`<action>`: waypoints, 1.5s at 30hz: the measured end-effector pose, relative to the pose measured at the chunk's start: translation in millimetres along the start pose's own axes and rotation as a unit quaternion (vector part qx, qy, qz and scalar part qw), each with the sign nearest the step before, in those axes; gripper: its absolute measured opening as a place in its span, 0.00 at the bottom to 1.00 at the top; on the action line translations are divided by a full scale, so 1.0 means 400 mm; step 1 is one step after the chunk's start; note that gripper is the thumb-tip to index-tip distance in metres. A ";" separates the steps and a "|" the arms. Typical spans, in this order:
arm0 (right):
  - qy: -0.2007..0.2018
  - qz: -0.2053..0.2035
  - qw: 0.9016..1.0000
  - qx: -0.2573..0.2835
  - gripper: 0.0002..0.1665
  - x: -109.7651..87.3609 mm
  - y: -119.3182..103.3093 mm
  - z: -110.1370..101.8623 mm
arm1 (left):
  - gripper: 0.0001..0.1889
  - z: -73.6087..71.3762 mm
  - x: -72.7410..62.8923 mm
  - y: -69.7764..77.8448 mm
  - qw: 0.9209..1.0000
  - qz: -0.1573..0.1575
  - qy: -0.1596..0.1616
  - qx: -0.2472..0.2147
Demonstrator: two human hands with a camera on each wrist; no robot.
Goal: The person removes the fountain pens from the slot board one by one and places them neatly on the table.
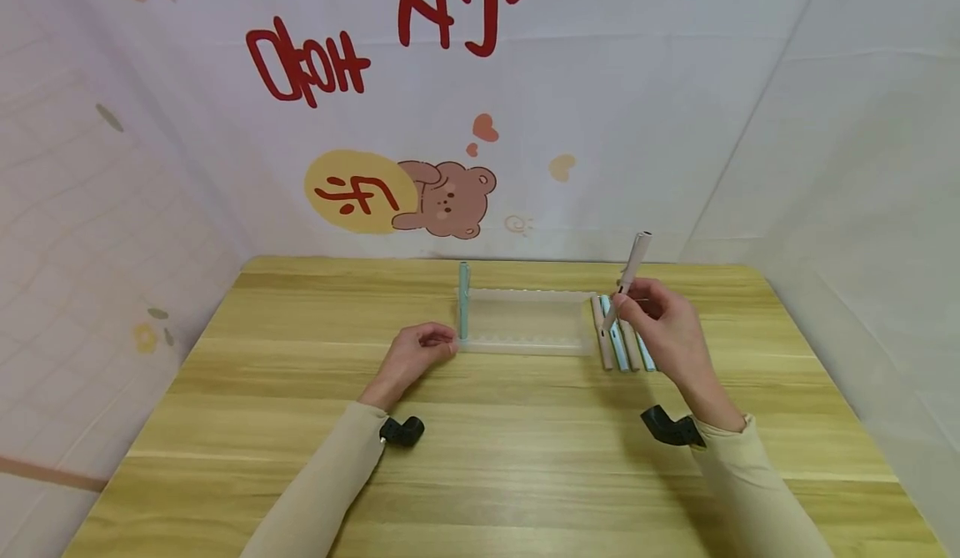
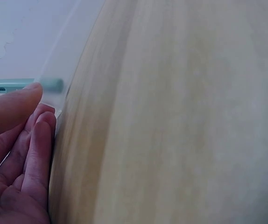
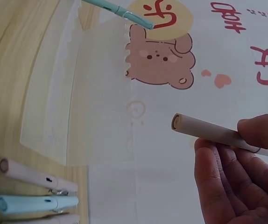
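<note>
A clear plastic pen rack with scalloped edges stands on the table. One teal pen is upright at its left end. My left hand holds the rack's front left corner; in the left wrist view, the thumb lies near the teal pen's lower end. Off the rack's right end, my right hand pinches a pale pinkish-grey pen between thumb and fingers, raised and tilted slightly from upright. Beneath that hand, several pale pink and light blue pens lie side by side on the table.
The wooden table reaches back to a white cloth wall printed with a bear and red characters. Black wrist mounts sit at both cuffs.
</note>
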State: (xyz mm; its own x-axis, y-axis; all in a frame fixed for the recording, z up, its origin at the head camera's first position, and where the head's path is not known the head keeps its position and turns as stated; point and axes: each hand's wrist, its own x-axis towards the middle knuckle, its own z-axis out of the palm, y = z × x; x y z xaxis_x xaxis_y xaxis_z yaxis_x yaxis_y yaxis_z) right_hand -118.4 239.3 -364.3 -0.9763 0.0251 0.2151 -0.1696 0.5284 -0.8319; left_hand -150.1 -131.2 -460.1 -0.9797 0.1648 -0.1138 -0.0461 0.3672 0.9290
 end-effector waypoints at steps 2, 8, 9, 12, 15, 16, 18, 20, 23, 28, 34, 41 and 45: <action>0.001 0.003 1.000 -0.004 0.21 -0.002 0.008 -0.007 | 0.11 -0.001 -0.001 -0.001 1.000 -0.002 0.000 0.000; 0.006 0.010 1.000 -0.004 0.22 -0.009 0.042 -0.026 | 0.11 -0.003 -0.003 -0.002 1.000 -0.003 -0.001 0.001; 0.007 0.012 1.000 -0.003 0.22 -0.012 0.047 -0.031 | 0.11 -0.003 -0.003 -0.002 1.000 -0.003 -0.001 0.001; 0.007 0.021 1.000 -0.007 0.23 -0.019 0.060 -0.044 | 0.11 -0.003 -0.003 -0.002 1.000 -0.004 0.000 0.002; 0.006 0.032 0.999 -0.014 0.25 -0.026 0.072 -0.058 | 0.11 -0.002 -0.003 -0.002 1.000 -0.005 -0.001 -0.001; 0.006 0.035 0.999 -0.016 0.26 -0.028 0.077 -0.062 | 0.11 -0.002 -0.003 -0.003 1.000 -0.005 -0.002 -0.003; 0.005 0.042 0.999 -0.021 0.27 -0.031 0.086 -0.071 | 0.11 -0.001 -0.003 -0.003 1.000 -0.006 -0.004 -0.005; 0.006 0.049 0.998 -0.026 0.27 -0.035 0.095 -0.079 | 0.11 0.000 -0.003 -0.003 1.000 -0.006 -0.005 -0.008; 0.005 0.058 0.998 -0.030 0.27 -0.039 0.108 -0.091 | 0.11 0.000 -0.003 -0.002 1.000 -0.005 -0.005 -0.009; 0.007 0.068 0.997 -0.031 0.29 -0.044 0.131 -0.117 | 0.11 0.000 -0.003 -0.001 1.000 -0.004 -0.004 -0.006; 0.004 0.081 0.996 -0.027 0.31 -0.051 0.154 -0.151 | 0.12 0.001 -0.002 -0.001 1.000 -0.005 -0.003 -0.008; 0.010 0.081 0.997 -0.004 0.28 -0.053 0.190 -0.179 | 0.11 0.001 -0.001 -0.001 1.000 -0.007 -0.004 -0.009; 0.012 0.076 0.997 0.004 0.27 -0.055 0.208 -0.187 | 0.11 0.001 -0.001 -0.002 1.000 -0.008 -0.002 -0.007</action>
State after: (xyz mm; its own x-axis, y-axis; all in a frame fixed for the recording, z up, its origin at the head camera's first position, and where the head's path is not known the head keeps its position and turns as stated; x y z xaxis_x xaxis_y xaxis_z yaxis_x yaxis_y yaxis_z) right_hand -101.0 346.4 -399.9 -0.9874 0.1250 0.0973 -0.0201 0.5105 -0.8597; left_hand -149.4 -131.2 -460.8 -0.9779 0.1627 -0.1311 -0.0655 0.3574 0.9317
